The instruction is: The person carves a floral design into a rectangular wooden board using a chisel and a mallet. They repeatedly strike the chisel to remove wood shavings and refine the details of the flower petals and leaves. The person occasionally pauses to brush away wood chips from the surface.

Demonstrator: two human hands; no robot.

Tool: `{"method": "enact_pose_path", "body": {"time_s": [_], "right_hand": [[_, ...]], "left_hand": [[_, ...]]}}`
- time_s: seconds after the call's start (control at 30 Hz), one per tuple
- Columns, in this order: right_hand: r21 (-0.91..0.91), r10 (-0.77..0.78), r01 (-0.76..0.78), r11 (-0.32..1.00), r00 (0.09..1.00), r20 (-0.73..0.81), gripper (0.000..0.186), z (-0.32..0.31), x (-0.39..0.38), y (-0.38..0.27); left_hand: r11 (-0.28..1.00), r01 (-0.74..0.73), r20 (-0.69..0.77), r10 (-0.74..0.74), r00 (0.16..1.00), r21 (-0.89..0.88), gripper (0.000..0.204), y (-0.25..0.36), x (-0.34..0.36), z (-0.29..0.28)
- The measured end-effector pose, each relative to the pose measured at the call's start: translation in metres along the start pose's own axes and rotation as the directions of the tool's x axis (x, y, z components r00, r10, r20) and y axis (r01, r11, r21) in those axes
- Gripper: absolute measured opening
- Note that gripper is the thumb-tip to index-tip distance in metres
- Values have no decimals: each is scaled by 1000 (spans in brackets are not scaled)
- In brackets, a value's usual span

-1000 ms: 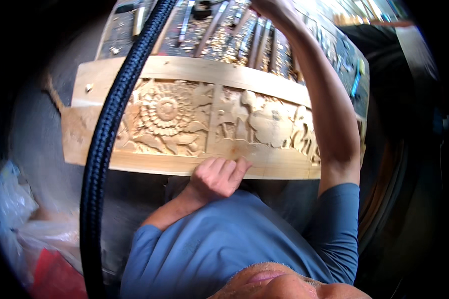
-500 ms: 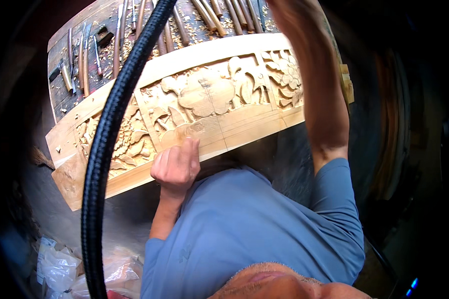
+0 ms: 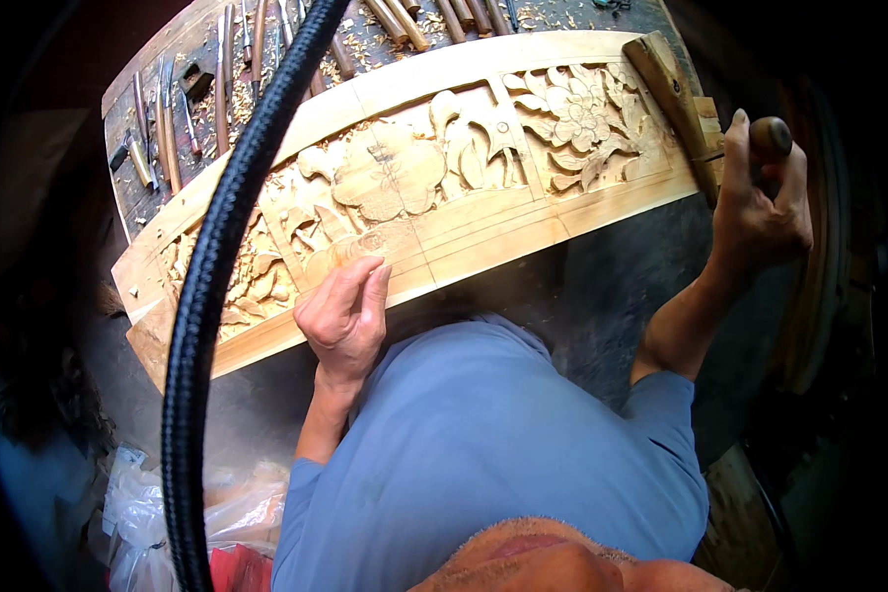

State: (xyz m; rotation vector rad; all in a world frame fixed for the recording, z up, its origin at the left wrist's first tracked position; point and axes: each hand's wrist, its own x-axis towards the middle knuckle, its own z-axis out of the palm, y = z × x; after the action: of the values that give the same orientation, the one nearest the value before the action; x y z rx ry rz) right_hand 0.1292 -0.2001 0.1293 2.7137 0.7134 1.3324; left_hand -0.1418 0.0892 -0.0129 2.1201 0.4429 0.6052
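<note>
A long, curved wooden board (image 3: 483,242) lies in front of me, carved in relief with flowers and leaves. My left hand (image 3: 340,321) rests at its near edge, fingers curled and fingertips close to the thumb; nothing shows between them. On the right, my right hand (image 3: 760,217) grips what looks like a wooden mallet (image 3: 666,84). Its rounded handle end pokes up through my fingers, and its long, flat wooden head lies over the board's right end in this view. Whether that head touches the board I cannot tell.
Behind the board, wooden-handled carving chisels (image 3: 221,99) lie on a dark worktable (image 3: 118,123) scattered with shavings. A thick black braided hose (image 3: 212,286) crosses the view at left. Plastic bags (image 3: 143,523) stand at lower left.
My right arm has drawn back from the far side and swung out to the right, with the mallet now visible in its hand. My left hand has stayed by the near edge, its thumb loosening slightly.
</note>
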Motion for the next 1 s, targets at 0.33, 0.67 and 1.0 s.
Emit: {"method": "enact_pose_path", "body": {"time_s": [0.33, 0.67, 1.0], "right_hand": [[914, 487, -403, 51, 809, 330, 39, 26, -14, -53], [154, -105, -315, -936, 672, 733, 53, 113, 16, -131], [8, -384, -600, -800, 521, 762, 74, 133, 12, -150]], "left_hand": [[997, -81, 87, 80, 993, 5, 15, 16, 11, 17], [955, -31, 51, 48, 998, -294, 11, 4, 107, 72], [918, -150, 126, 209, 970, -367, 12, -7, 136, 100]]}}
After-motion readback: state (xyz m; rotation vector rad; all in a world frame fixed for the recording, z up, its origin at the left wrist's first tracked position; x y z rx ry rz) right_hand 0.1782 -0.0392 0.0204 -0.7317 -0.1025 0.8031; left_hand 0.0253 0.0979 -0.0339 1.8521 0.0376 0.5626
